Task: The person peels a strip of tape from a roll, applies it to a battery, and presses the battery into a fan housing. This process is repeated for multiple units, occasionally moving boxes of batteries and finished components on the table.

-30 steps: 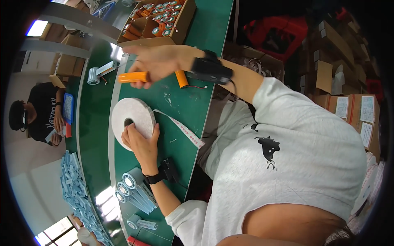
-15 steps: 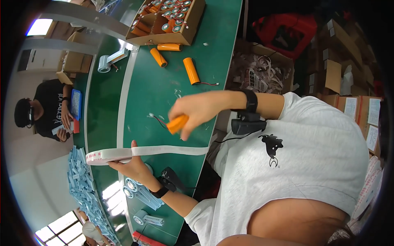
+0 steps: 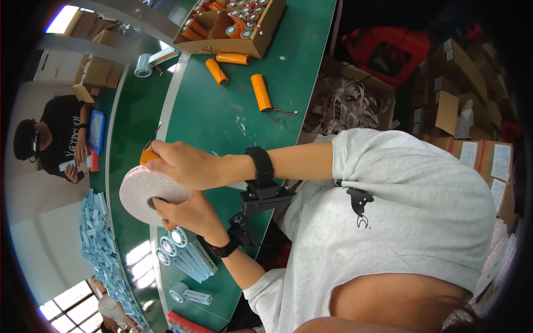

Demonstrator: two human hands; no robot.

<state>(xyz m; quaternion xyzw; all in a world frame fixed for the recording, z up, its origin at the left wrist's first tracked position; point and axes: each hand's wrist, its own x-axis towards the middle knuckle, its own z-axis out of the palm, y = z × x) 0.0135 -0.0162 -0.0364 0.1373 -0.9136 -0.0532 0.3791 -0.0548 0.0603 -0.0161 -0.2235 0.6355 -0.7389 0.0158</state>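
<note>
Your left hand (image 3: pixel 186 213) grips the white tape roll (image 3: pixel 145 193) above the green table's (image 3: pixel 222 111) near left; right hand (image 3: pixel 180 164) pinches an orange cylinder (image 3: pixel 147 157) against the roll's top.

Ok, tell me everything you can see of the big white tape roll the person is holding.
The white tape roll is a wide, flat disc of tightly wound pale tape with a small dark core hole. It is held up on edge above the green table, its broad face turned toward the camera's left. The left hand grips it from below, fingers at the core. The right hand presses an orange cylinder against its top edge.
</note>
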